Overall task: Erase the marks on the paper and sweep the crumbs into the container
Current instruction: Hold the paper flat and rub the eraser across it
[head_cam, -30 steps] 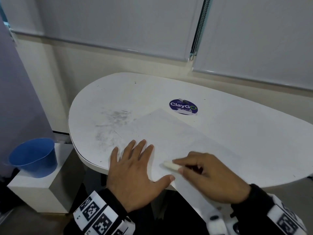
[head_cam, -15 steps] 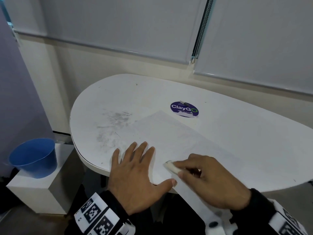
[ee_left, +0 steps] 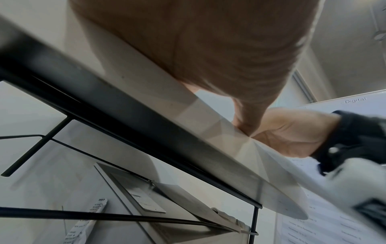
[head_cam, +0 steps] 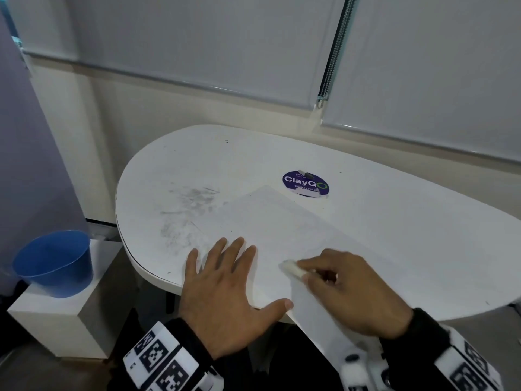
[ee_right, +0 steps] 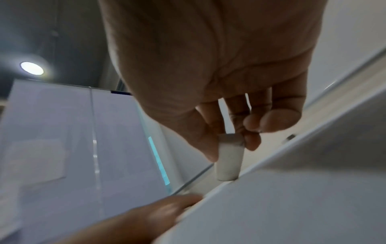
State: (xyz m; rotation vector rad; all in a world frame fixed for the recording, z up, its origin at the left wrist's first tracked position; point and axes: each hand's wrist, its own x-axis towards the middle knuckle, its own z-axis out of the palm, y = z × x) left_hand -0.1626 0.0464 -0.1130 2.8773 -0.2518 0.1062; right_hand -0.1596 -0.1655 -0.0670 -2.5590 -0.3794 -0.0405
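Observation:
A white sheet of paper (head_cam: 296,235) lies at an angle on the white table (head_cam: 394,210), its near corner hanging over the front edge. My left hand (head_cam: 222,280) lies flat with spread fingers on the paper's left part, pressing it down. My right hand (head_cam: 346,286) pinches a small white eraser (head_cam: 291,268) between thumb and fingers, its tip on the paper. The right wrist view shows the eraser (ee_right: 229,158) standing on the paper (ee_right: 303,189). A blue bucket (head_cam: 53,263) stands on a white box left of the table, below its top.
Grey smudges (head_cam: 191,210) mark the table left of the paper. A round purple sticker (head_cam: 306,183) sits beyond the paper's far corner. The white box (head_cam: 56,323) stands on the floor. A wall and window blinds close off the table's far side.
The eraser and my right hand have shifted back and forth a little over the paper's near part. My left hand has stayed flat in place.

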